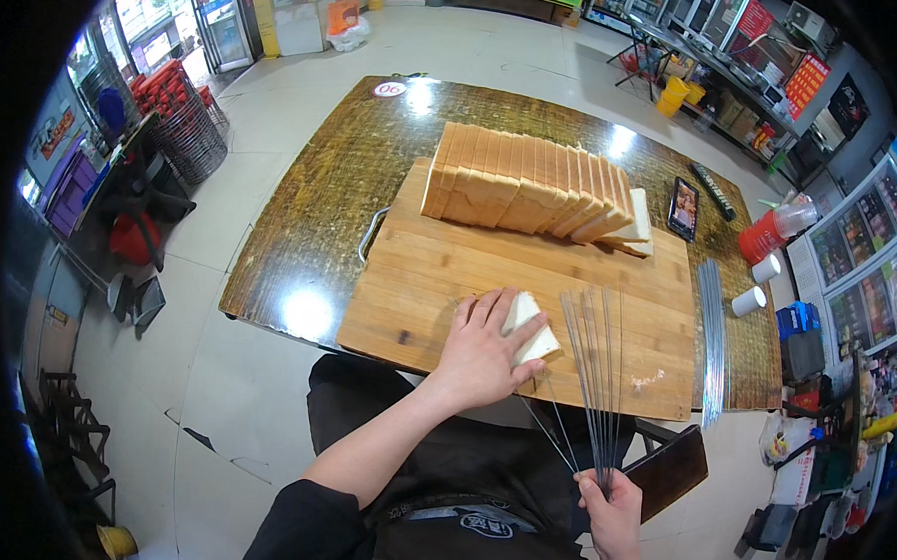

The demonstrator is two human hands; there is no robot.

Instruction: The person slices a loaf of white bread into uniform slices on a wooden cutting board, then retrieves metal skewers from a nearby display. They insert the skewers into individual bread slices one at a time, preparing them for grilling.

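Note:
My left hand [487,349] presses down on a slice of white bread [536,333] lying near the front edge of a wooden cutting board [433,279]. In my right hand [610,505] is a bundle of thin metal skewers [597,406], gripped at the lower ends and fanned out over the board's front edge. Two skewers angle away from the bundle towards the bread under my left hand; whether their tips are in it is hidden. Behind, on the board, a sliced loaf of bread [528,182] leans over to the right, its last slices lying nearly flat.
More metal skewers [710,336] lie right of the board on the wooden table [293,221]. Beyond them are white paper cups [748,301], a red container [762,237], a phone [683,208] and a remote control [712,191]. A dark wooden chair [669,473] stands by the front edge.

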